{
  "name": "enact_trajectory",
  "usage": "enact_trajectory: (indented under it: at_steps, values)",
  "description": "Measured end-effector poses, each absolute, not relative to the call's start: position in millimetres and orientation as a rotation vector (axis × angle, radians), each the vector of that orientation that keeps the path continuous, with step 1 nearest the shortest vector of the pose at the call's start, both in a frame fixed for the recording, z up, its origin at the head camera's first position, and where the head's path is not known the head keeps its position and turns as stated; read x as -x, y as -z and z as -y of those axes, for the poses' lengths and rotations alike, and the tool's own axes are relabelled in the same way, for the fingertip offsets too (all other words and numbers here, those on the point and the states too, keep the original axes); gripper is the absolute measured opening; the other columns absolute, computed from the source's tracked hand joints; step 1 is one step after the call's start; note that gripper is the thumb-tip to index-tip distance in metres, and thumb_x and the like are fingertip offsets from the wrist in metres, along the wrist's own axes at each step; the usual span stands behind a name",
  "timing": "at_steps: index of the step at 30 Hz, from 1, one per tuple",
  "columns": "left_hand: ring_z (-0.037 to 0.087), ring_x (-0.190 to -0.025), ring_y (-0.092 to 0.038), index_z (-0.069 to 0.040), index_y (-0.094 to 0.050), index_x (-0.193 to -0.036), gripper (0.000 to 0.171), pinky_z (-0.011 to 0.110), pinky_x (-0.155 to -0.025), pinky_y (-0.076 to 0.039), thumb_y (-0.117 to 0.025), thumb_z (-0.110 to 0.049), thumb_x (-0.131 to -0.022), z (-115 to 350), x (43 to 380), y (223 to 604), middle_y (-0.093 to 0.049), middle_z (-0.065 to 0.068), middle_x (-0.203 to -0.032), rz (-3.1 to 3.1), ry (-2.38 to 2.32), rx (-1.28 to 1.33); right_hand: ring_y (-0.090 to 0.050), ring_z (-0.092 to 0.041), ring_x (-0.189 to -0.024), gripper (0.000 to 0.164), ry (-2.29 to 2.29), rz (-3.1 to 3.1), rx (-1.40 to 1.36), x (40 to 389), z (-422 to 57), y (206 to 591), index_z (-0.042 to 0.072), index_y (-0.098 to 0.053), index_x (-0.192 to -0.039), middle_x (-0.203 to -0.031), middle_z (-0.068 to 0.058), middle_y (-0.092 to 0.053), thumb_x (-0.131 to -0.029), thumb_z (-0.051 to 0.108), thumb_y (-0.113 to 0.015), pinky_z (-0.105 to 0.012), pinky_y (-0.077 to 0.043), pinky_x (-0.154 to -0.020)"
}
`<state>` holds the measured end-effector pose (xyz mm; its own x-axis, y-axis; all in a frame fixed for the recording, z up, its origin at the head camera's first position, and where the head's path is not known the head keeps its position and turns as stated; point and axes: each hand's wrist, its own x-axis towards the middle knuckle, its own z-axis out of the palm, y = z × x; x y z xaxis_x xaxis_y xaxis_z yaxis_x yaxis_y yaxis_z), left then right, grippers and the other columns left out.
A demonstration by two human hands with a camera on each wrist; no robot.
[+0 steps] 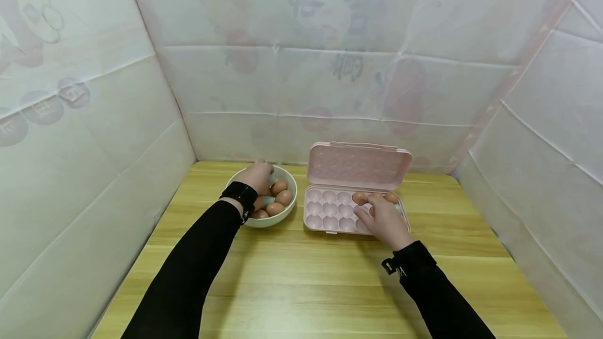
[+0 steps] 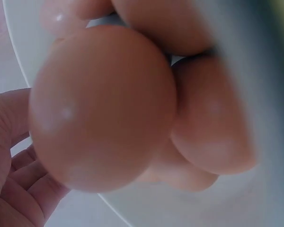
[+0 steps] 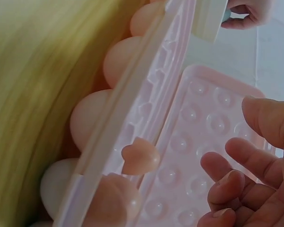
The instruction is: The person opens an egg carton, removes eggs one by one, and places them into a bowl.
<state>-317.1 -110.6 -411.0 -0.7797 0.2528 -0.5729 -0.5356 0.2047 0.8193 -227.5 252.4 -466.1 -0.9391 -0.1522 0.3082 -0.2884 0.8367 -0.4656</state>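
Note:
My left hand (image 1: 256,176) reaches into a pale bowl (image 1: 293,200) of brown eggs (image 1: 279,187), fingers curled downward. In the right wrist view, the same left hand (image 3: 251,14) pinches something pale green (image 3: 226,14), seemingly an egg. A large brown egg (image 2: 104,109) partly hides its fingers in the left wrist view. My right hand (image 1: 386,218) is over the open pink egg carton (image 1: 313,224), beside a brown egg (image 1: 359,198). Its thumb and loosely bent fingers (image 3: 217,165) stand apart with nothing between them. Brown eggs (image 3: 139,156) sit in the carton's cells.
The carton's lid (image 1: 358,166) stands raised against the back. Bowl and carton rest side by side on a wood-grain table (image 1: 301,281). White printed sheets (image 1: 226,82) enclose the table at the back and both sides.

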Motion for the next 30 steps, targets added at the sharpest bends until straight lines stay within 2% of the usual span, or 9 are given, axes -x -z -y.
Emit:
enact_trajectory:
  at_steps: [4, 13, 17, 20, 22, 26, 28, 30]
  values:
    - [0.028, -0.059, -0.067, -0.015, -0.076, -0.089, 0.067, 0.044, -0.048, -0.052, -0.026, -0.056, -0.106, 109.7, 317.9, 411.9, -0.081, 0.008, -0.091, -1.93, -1.629, 0.274, -0.051, -0.013, -0.072, 0.03, -0.786, 2.761, -0.345, 227.6, -251.0, 462.3, 0.002, -0.072, -0.123, -0.105, -0.012, -0.073, -0.1, 0.022, -0.077, -0.026, -0.045, -0.067]
    - [0.025, -0.059, -0.067, -0.019, -0.07, -0.083, 0.049, 0.041, -0.046, -0.05, -0.032, -0.042, -0.105, 111.8, 317.2, 418.7, -0.079, 0.006, -0.086, -1.899, -1.686, 0.24, -0.047, -0.014, -0.066, 0.039, -0.78, 2.783, -0.337, 228.2, -249.1, 462.7, -0.004, -0.069, -0.127, -0.077, -0.004, -0.053, -0.1, 0.023, -0.077, -0.031, -0.044, -0.066]
    - [0.027, -0.063, -0.07, -0.02, -0.073, -0.085, 0.058, 0.043, -0.049, -0.055, -0.028, -0.049, -0.108, 111.2, 316.1, 420.0, -0.075, 0.004, -0.075, -2.032, -1.623, 0.235, -0.046, -0.014, -0.064, 0.041, -0.792, 2.782, -0.332, 228.3, -249.7, 464.2, -0.006, -0.069, -0.127, -0.072, -0.003, -0.05, -0.1, 0.023, -0.078, -0.031, -0.044, -0.065]
    - [0.028, -0.06, -0.068, -0.02, -0.077, -0.096, 0.066, 0.047, -0.053, -0.058, -0.024, -0.057, -0.11, 110.3, 316.6, 422.8, -0.069, 0.002, -0.066, -2.157, -1.562, 0.237, -0.046, -0.014, -0.063, 0.042, -0.798, 2.794, -0.328, 228.5, -250.7, 465.0, -0.006, -0.068, -0.128, -0.072, -0.002, -0.049, -0.1, 0.023, -0.077, -0.031, -0.044, -0.066]
    - [0.028, -0.055, -0.062, -0.019, -0.074, -0.111, 0.063, 0.049, -0.052, -0.059, -0.024, -0.058, -0.112, 109.4, 318.7, 427.1, -0.063, 0.002, -0.063, -2.24, -1.523, 0.211, -0.045, -0.014, -0.063, 0.042, -0.806, 2.807, -0.328, 228.7, -251.5, 465.3, -0.006, -0.067, -0.129, -0.071, -0.002, -0.048, -0.1, 0.023, -0.077, -0.03, -0.043, -0.066]
    - [0.028, -0.051, -0.055, -0.023, -0.054, -0.143, 0.045, 0.049, -0.049, -0.058, -0.03, -0.048, -0.114, 108.0, 322.9, 436.2, -0.06, 0.006, -0.069, -2.323, -1.455, 0.137, -0.044, -0.014, -0.061, 0.044, -0.825, 2.842, -0.33, 229.5, -253.2, 464.7, -0.007, -0.065, -0.133, -0.071, -0.002, -0.046, -0.102, 0.022, -0.075, -0.028, -0.042, -0.066]
    - [0.028, -0.051, -0.055, -0.025, -0.045, -0.151, 0.044, 0.047, -0.049, -0.058, -0.031, -0.045, -0.114, 107.5, 323.7, 438.1, -0.059, 0.006, -0.069, -2.379, -1.386, 0.089, -0.045, -0.014, -0.063, 0.045, -0.828, 2.859, -0.332, 230.1, -253.9, 463.9, -0.007, -0.064, -0.136, -0.073, -0.003, -0.047, -0.103, 0.022, -0.074, -0.029, -0.043, -0.068]
    - [0.031, -0.053, -0.059, -0.025, -0.043, -0.153, 0.046, 0.048, -0.049, -0.059, -0.031, -0.046, -0.114, 108.3, 322.9, 438.1, -0.061, 0.007, -0.07, -2.402, -1.357, 0.066, -0.046, -0.014, -0.065, 0.046, -0.814, 2.872, -0.337, 230.6, -254.4, 462.7, -0.008, -0.064, -0.136, -0.075, -0.004, -0.049, -0.103, 0.023, -0.073, -0.029, -0.045, -0.07]
